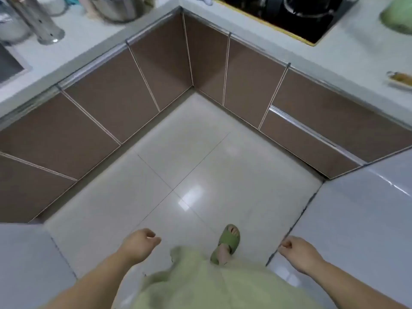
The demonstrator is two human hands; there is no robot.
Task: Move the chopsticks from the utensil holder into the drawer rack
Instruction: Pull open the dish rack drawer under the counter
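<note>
A tall perforated steel utensil holder (38, 21) stands on the grey counter at the top left; its top is cut off by the frame, so no chopsticks show. Two brown drawer fronts (330, 128) with a steel handle strip sit closed under the right counter. My left hand (139, 244) hangs low over the floor, fingers loosely curled, holding nothing. My right hand (297, 250) hangs low at the right, fingers curled in, also holding nothing. Both hands are far from the holder and the drawers.
Brown cabinet doors (107, 103) line an L-shaped grey counter (93, 45). A black hob (296, 16) sits at the top right, a steel pot (116, 7) at the top, a sink edge (9, 65) at the left. My foot in a green slipper (227, 241) stands on the tiled floor.
</note>
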